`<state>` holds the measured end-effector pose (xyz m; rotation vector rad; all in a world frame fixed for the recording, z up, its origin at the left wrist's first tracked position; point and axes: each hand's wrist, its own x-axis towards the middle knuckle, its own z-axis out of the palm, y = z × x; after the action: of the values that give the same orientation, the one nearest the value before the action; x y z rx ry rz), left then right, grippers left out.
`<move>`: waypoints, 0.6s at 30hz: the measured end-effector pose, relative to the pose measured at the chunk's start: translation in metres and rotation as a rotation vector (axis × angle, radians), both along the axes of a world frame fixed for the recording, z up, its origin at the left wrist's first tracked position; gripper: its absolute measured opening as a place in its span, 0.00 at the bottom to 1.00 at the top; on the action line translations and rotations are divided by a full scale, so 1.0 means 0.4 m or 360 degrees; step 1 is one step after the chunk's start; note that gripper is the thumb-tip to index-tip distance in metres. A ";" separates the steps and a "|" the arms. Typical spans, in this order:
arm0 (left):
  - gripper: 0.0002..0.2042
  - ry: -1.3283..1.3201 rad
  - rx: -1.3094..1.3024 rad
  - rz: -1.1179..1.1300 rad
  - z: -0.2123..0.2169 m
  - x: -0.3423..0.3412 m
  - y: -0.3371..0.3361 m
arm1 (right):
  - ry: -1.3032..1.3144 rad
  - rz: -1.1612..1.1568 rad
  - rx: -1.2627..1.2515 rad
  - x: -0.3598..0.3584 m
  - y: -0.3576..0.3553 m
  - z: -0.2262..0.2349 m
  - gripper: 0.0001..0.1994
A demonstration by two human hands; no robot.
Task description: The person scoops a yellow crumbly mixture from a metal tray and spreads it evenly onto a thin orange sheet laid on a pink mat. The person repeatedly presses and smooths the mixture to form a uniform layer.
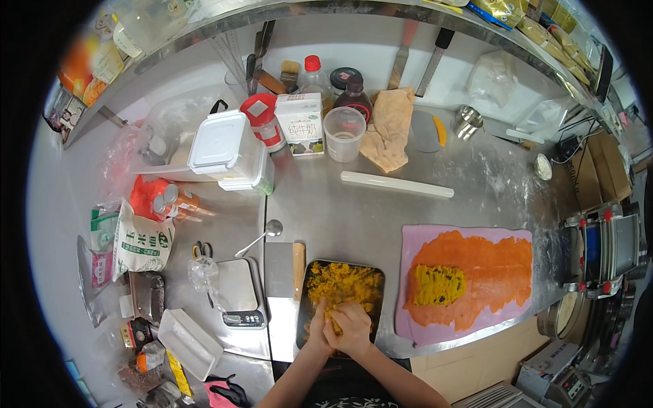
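Note:
Both hands are together over the near part of a dark rectangular tray [381, 299] that holds a yellow crumbly filling [345, 277]. My left hand [318, 329] is closed, its fingers pressed against my right hand [352, 328], which curls closed as well. Between them shows a clump of the yellow filling [335, 324]. To the right, a flattened orange dough sheet [493, 272] lies on a pink mat [425, 335]. A block of yellow filling with dark specks [439, 285] sits on the dough's left part.
A wooden handle [298, 268] lies left of the tray, beside a digital scale [238, 289] and a spoon [273, 228]. Farther back rests a white rolling pin [397, 184]. Cartons, bottles and a clear plastic cup [343, 134] line the back. A roller machine [605, 251] stands far right.

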<state>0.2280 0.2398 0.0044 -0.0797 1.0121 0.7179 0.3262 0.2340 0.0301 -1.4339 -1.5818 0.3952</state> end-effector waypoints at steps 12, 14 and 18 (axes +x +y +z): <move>0.35 -0.0140 0.0025 0.0052 0.048 -0.002 0.032 | 0.0806 -0.0305 -0.0949 0.038 0.026 0.038 0.13; 0.34 -0.0148 0.0028 0.0076 0.061 0.001 0.033 | 0.0458 -0.0265 -0.0793 0.034 0.015 0.049 0.19; 0.37 -0.0288 0.0064 0.0038 0.055 0.006 0.023 | 0.0113 -0.0027 -0.0388 0.012 -0.017 0.039 0.26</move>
<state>0.2302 0.2488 0.0266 -0.1196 0.8245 0.7387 0.3312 0.2274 0.0456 -1.5968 -1.5025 0.6399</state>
